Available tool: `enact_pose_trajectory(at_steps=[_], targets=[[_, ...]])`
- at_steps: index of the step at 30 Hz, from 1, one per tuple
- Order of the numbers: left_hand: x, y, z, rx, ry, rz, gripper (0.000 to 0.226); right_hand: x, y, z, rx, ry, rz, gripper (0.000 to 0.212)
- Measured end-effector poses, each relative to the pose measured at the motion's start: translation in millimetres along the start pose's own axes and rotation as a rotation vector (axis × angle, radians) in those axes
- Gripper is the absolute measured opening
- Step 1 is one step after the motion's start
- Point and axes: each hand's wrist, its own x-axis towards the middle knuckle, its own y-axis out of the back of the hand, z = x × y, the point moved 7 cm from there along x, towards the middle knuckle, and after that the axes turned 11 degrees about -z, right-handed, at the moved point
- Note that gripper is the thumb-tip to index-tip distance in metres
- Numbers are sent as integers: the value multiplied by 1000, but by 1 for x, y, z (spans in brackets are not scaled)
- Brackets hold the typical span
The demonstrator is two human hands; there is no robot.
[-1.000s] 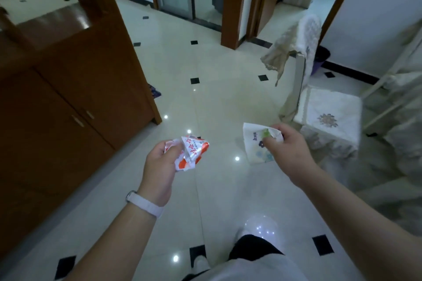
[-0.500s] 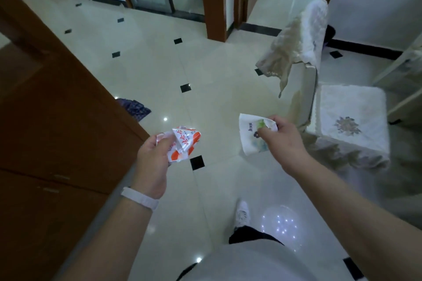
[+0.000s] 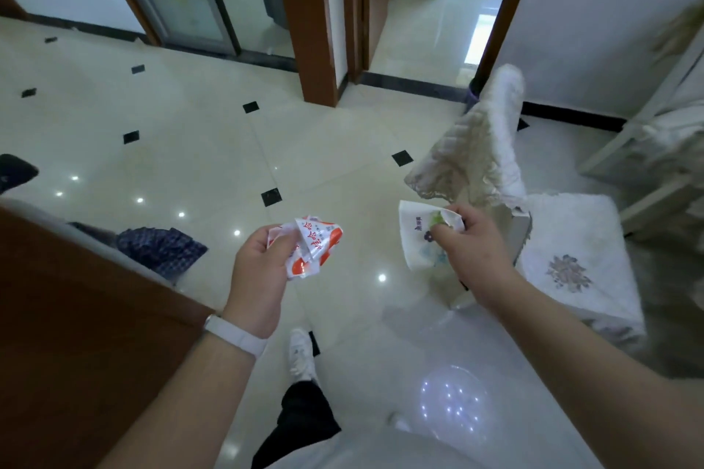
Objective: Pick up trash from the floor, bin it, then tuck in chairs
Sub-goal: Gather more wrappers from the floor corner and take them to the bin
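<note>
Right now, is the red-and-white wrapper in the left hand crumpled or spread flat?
Crumpled: the red-and-white wrapper is bunched into creased folds, gripped by the left hand.

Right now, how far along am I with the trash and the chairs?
Done: two pieces of trash are off the floor. In hand: the left hand grips a crumpled orange-and-white wrapper, the right hand pinches a white printed packet. Left: neither is binned yet, and the white-covered chair stands out on the open floor, not tucked in.
</note>
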Motion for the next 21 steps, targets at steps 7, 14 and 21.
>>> enact_pose_trajectory(at_steps=[7,14,21], targets=[[154,11,36,-57,34,-169,13,108,-23,-61,-23,-12,155,7],[285,-4,105,-11,17,-334,8,191,-30,-122,-31,-5,297,8],[385,-59,124,42,41,-461,15,255,-2,-119,50,-81,409,9]])
